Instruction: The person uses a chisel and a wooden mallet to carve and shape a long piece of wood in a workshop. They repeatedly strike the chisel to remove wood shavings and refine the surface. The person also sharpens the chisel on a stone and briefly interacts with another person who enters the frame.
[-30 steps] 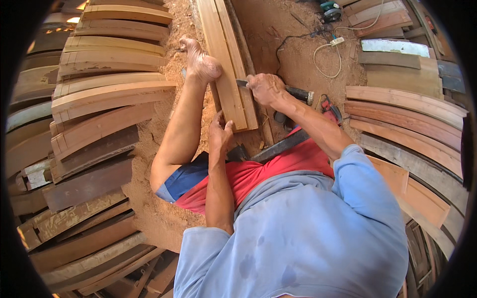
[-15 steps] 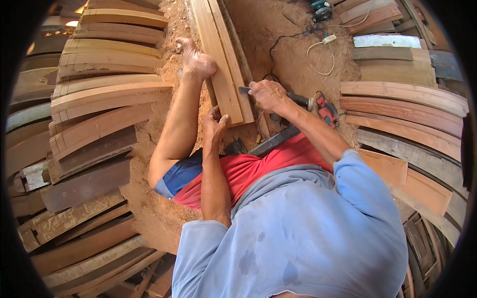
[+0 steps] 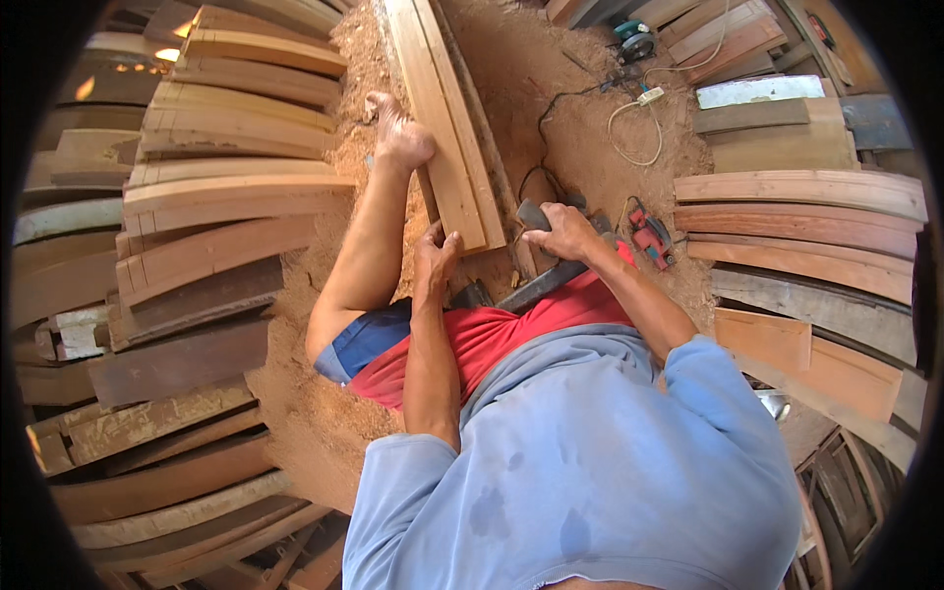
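1 view only: head-worn fisheye, looking steeply down over the wearer's blue shirt (image 3: 580,472) and both forearms, close in. Picture upright, left is the wearer's left. Edges bend hard toward a black rim; stacked curved boards (image 3: 226,177) fill both sides, sawdust floor (image 3: 551,88) runs up the middle.

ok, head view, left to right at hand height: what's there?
stacked curved boards → bare leg → left hand on the plank → right hand gripping a dark tool → red tool → stacked boards
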Available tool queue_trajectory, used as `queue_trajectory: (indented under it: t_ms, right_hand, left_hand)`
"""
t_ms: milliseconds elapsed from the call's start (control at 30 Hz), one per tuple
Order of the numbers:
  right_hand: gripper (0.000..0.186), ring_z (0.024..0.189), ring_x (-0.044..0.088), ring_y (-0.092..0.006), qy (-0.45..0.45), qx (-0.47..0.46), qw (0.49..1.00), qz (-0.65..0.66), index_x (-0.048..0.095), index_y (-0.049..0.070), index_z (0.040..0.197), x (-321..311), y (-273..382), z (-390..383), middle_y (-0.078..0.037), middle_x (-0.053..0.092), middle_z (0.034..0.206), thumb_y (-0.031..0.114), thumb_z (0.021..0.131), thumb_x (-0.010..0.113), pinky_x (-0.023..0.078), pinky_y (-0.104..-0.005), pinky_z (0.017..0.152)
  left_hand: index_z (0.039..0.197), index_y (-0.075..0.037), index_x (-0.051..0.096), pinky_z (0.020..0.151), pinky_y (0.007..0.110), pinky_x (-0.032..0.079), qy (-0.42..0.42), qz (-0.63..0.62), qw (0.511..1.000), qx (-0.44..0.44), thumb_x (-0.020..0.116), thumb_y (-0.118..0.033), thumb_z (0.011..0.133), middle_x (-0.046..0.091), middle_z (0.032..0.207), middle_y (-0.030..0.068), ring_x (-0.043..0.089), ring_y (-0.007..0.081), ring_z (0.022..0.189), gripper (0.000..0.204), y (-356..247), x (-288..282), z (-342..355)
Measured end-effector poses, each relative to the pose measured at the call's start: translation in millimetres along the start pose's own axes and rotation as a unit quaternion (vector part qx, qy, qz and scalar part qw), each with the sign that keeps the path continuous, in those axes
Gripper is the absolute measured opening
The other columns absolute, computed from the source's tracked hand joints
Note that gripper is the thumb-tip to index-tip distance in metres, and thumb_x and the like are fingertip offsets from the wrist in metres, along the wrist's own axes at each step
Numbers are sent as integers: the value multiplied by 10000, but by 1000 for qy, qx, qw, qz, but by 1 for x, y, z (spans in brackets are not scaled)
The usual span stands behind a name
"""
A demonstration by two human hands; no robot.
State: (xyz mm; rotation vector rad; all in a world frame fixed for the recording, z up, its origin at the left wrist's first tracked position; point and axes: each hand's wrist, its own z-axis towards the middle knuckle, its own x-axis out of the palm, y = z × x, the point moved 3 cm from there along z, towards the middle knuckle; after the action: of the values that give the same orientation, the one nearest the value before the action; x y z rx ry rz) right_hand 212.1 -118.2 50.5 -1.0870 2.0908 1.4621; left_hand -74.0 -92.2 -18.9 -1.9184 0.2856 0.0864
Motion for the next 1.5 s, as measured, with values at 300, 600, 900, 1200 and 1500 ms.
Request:
queue_trajectory:
  t_ms: [300,600,900,1200,1500]
  right_hand:
    - [518,826,697,-249,-38,62,977,201,725,-18,939,27,-18,39,-161,727,851,484,829,794,519,-422,755]
    - [439,560,513,-114,-17,107,933,342,664,21,782,33,-18,29,-13,556,641,431,856,801,398,-329,487]
    - [535,532,553,-170,-47,143,914,378,721,-69,959,25,-42,29,-79,646,692,424,785,838,431,-340,456]
    - [596,536,601,-215,12,168,967,193,718,-81,897,-16,-56,30,-146,661,704,485,763,848,459,-381,468]
    - [763,1042,706,-431,44,84,994,-46,712,-88,1029,-38,62,5,-316,715,1057,597,718,840,548,-507,899]
  left_hand:
    - [1248,-44,697,913,429,535,-37,221,974,-20,663,-270,930,748,1105,205,716,342,1033,392,-48,18,-10]
    - [1279,-65,686,929,441,541,-64,224,973,-2,737,-261,886,749,1108,211,712,358,1063,442,-47,23,-18]
    - [1388,-30,611,896,380,573,-8,184,983,-28,756,-210,898,762,1108,188,751,265,998,542,-63,84,-24]
    - [1416,-8,563,850,367,591,9,161,987,23,775,-160,869,766,1057,203,757,269,963,606,-70,93,-16]
    - [1280,38,636,772,571,529,54,194,979,36,454,-373,1038,671,932,363,666,536,901,510,-16,69,-5]
